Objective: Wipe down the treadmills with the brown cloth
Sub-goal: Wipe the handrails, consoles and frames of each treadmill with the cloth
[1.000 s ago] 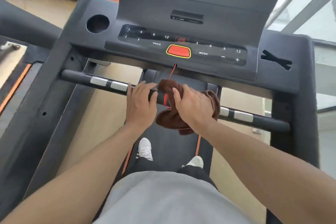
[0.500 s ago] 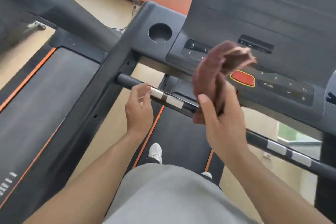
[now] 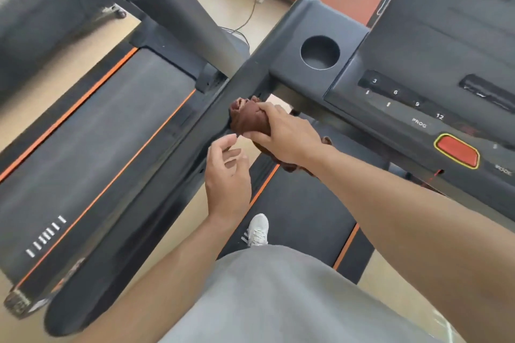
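We see a tan floor carrying two black treadmills: the near one, where a white shoe stands on the belt, and at nine o'clock its neighbour, with a cable lying at twelve.

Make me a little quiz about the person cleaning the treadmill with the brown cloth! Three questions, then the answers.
1. True or false: the left hand holds the brown cloth.
2. Which is nearest to the red button? A) the round cup holder B) the word PROG C) the white shoe
3. Fill the gap: the right hand presses the cloth against the treadmill's dark side ______.

Key
1. False: the right hand grips it; the left hand holds nothing, its fingers loosely curled.
2. B
3. Rail, at the left end of the console.
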The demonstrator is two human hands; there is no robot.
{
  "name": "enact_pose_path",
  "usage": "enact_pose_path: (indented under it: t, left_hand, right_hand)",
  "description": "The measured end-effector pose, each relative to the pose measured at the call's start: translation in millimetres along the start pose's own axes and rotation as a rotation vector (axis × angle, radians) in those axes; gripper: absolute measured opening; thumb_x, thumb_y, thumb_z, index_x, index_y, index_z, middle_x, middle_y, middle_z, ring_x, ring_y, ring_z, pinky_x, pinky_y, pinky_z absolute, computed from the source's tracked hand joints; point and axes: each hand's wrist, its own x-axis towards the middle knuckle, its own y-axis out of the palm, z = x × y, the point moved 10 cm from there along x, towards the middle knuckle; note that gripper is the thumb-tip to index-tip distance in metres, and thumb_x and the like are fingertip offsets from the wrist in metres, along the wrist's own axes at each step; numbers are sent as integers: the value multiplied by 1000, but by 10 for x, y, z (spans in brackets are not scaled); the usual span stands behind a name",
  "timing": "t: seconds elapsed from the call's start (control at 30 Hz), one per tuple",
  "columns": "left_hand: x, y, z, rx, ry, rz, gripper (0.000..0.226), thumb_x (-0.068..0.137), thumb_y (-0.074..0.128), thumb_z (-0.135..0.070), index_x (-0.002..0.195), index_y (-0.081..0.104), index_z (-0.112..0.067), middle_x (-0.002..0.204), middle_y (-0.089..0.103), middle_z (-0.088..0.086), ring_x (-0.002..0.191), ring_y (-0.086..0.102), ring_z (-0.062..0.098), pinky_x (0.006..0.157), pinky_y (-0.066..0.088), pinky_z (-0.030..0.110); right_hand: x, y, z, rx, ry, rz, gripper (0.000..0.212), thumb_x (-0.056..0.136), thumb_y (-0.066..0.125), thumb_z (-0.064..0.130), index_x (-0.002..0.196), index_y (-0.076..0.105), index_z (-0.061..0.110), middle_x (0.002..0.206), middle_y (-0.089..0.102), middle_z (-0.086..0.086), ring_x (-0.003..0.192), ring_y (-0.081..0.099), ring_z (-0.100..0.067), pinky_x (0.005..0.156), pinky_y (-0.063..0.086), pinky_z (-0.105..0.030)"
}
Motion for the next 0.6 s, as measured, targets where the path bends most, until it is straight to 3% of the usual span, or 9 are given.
enact_pose_path:
  t: [0.1, 0.17, 0.27, 0.33, 0.4, 0.47, 0.6]
  left_hand:
    - [-19, 203, -233, -7, 71, 77, 23, 97, 59, -7, 115, 64, -21, 113, 69, -12, 104, 64, 2, 84, 44, 7]
    - [-70, 481, -419, -25, 113, 189, 19, 98, 60, -6, 112, 67, -17, 107, 70, -10, 99, 65, -1, 81, 46, 7]
    - [-238, 975, -680, -35, 185, 367, 18, 97, 61, -4, 108, 69, -16, 102, 71, -12, 96, 66, -1, 84, 50, 13]
    - [-444, 1304, -891, -32, 294, 483, 18, 95, 63, -4, 107, 69, -16, 103, 71, -9, 100, 66, 7, 89, 51, 18]
    - [-737, 1615, -1101, -39, 412, 603, 17, 94, 64, -8, 109, 68, -15, 107, 69, -6, 105, 65, 14, 92, 50, 21]
    - [-1063, 1882, -1265, -71, 492, 725, 18, 92, 65, -12, 110, 67, -16, 110, 68, -4, 107, 64, 16, 94, 49, 24]
    - [-1915, 2305, -1294, -57, 585, 1034, 26, 93, 72, -14, 118, 64, -18, 118, 66, -8, 116, 62, 13, 101, 48, 26]
  right_hand:
    - [-231, -120, -204, 165, 63, 83, 64, 85, 64, 68, 140, 42, 45, 132, 60, 12, 116, 60, -19, 87, 47, -38]
    - [-540, -221, -347, 181, 90, 23, 59, 87, 67, 58, 140, 45, 46, 131, 60, 14, 118, 60, -18, 89, 49, -38]
    - [-1159, -488, -661, 432, 181, -211, 50, 91, 72, 23, 136, 57, 39, 120, 68, 10, 105, 66, -16, 85, 55, -40]
    - [-1600, -699, -878, 686, 293, -382, 54, 89, 70, 4, 133, 62, 34, 117, 72, 7, 100, 68, -13, 83, 55, -26]
    - [-2060, -911, -1050, 779, 392, -546, 55, 87, 73, 3, 131, 62, 35, 119, 70, 21, 108, 65, 1, 90, 47, -11]
    - [-2560, -997, -1242, 892, 496, -698, 53, 86, 78, 9, 132, 63, 31, 120, 70, 20, 114, 65, 0, 99, 48, -18]
    - [-3700, -950, -1510, 1257, 676, -1035, 48, 90, 75, 8, 133, 62, 24, 120, 74, -3, 113, 70, -22, 103, 54, -45]
